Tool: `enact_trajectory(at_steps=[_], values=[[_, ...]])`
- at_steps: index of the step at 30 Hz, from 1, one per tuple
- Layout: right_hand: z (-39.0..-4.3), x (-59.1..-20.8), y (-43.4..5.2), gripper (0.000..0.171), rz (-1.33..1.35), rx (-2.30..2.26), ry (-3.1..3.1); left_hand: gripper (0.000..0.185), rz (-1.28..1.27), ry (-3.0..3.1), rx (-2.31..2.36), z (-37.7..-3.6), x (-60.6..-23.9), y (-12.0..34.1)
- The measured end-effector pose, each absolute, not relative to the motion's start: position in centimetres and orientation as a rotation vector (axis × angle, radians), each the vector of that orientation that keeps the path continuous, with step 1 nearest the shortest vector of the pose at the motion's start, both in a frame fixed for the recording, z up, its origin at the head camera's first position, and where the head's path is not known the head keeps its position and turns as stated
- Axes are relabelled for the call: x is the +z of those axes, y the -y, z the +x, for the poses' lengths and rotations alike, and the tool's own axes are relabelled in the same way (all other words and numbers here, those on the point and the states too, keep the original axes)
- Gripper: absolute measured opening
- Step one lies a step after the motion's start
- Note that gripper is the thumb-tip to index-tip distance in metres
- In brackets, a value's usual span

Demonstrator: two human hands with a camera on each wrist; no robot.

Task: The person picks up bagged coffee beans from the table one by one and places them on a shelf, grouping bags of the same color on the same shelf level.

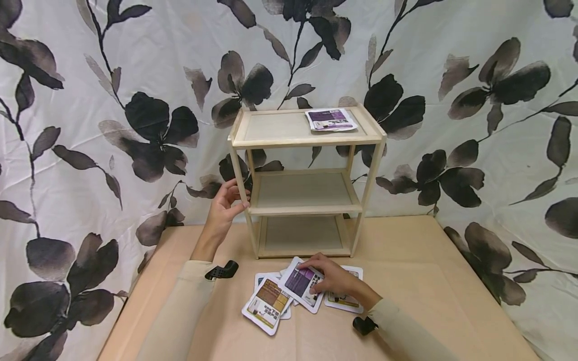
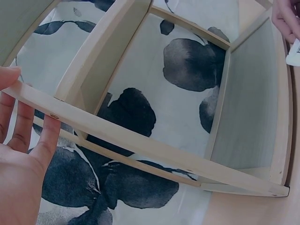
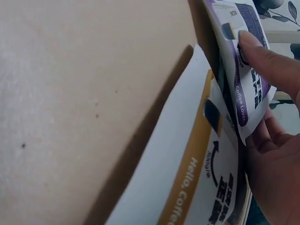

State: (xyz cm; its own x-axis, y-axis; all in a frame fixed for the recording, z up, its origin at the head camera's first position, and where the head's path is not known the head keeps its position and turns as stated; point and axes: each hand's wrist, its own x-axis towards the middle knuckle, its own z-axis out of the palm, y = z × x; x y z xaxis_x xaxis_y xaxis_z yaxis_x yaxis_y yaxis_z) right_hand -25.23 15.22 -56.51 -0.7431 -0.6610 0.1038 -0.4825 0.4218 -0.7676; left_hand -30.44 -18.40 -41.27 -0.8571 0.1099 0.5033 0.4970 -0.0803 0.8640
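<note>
A pale wooden three-tier shelf point(image 1: 307, 193) stands at the back of the table. My left hand point(image 1: 229, 201) holds its left front post between thumb and fingers; in the left wrist view the post point(image 2: 140, 143) passes between the thumb and the fingers of my left hand point(image 2: 23, 122). My right hand point(image 1: 333, 279) pinches a purple-printed packet point(image 1: 300, 284) in front of the shelf. In the right wrist view the thumb of my right hand point(image 3: 272, 117) lies on the purple packet point(image 3: 240, 56), whose edge is raised off a brown-striped packet point(image 3: 197, 173).
More packets lie flat by the purple one: a brown one point(image 1: 267, 304) to the left and another point(image 1: 343, 301) under my right hand. Purple packets point(image 1: 330, 120) sit on the top tier. The tan table point(image 1: 420, 281) ends at a floral curtain point(image 1: 90, 125).
</note>
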Motion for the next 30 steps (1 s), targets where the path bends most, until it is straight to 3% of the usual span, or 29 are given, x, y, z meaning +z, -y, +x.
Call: enact_trajectory(at_steps=[19, 30], values=[[-24.8, -56.2, -15.7, 0.019, -0.922, -1.289, -2.426, 0.06, -0.662, 1.932, -2.019, -30.5, -41.3, 18.6], [-24.4, -55.9, -16.4, 0.018, -0.822, -1.304, -2.384, 0.059, -0.668, 1.923, -2.031, -30.7, -41.4, 18.5]])
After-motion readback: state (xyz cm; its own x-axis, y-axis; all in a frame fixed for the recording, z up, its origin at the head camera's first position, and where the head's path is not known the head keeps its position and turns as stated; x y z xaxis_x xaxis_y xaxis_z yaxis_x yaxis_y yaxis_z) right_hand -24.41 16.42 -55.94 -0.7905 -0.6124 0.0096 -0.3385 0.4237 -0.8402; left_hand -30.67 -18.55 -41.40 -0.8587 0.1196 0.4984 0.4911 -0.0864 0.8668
